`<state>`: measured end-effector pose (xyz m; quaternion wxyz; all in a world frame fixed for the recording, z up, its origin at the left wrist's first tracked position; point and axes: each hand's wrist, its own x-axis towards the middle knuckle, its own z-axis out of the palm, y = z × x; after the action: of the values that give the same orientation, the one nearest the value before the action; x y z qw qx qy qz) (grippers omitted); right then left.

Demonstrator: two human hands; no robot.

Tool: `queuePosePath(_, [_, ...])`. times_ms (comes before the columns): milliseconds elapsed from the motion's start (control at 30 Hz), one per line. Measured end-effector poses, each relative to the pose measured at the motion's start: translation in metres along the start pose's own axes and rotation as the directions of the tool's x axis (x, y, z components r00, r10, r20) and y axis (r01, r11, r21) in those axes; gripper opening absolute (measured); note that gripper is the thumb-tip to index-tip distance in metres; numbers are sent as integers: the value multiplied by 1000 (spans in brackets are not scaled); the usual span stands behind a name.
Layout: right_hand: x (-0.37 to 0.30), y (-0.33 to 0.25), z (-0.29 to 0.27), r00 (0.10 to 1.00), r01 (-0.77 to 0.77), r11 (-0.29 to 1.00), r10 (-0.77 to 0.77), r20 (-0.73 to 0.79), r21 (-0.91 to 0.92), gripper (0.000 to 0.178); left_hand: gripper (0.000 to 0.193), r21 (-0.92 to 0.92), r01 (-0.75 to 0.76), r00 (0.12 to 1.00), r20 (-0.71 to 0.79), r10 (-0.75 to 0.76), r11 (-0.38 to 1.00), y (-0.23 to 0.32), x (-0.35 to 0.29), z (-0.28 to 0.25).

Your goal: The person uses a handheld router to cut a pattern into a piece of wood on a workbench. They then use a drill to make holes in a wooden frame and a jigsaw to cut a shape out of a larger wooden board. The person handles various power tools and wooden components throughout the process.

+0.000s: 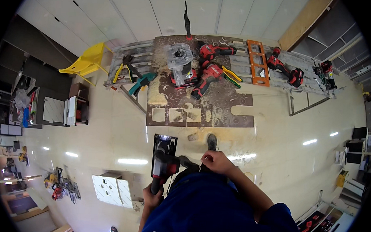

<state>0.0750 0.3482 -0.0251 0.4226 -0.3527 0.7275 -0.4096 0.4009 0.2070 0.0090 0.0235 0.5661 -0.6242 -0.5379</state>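
Note:
My left hand (152,196) is wrapped round the rear grip of a black-and-red cordless power tool with a flat rectangular base plate (160,162). It hangs beside my left leg, short of the workbench; its exact kind is unclear. My right hand (217,162) is closed in front of my waist, fingertips pressed together; what they hold, if anything, is too small to make out. Ahead of both hands lies a dusty brown board (233,97) with cut-outs along its near side. On it rest a router with a clear base (179,58) and two red-and-black drills (208,77).
Yellow-handled pliers (232,74) and green-handled cutters (141,82) lie on the slatted bench (134,55). An orange template (256,63) and another drill (284,69) are to the right. A yellow chair (89,61) stands left; a marble-patterned panel (112,191) is near my left side.

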Motion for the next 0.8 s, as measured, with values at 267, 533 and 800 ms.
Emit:
queuePosePath(267, [6,15,-59,998,-60,994,63,-31,86,16,20,-175,-42,998,-49,34,984,33,15,34])
queuePosePath(533, [31,31,-117,996,-84,985,82,24,154,14,30,73,91,994,-73,-86,993,118,5,89])
queuePosePath(800, [42,17,-137,978,-171,982,160,134,74,13,40,20,40,995,-96,-38,999,113,-20,132])
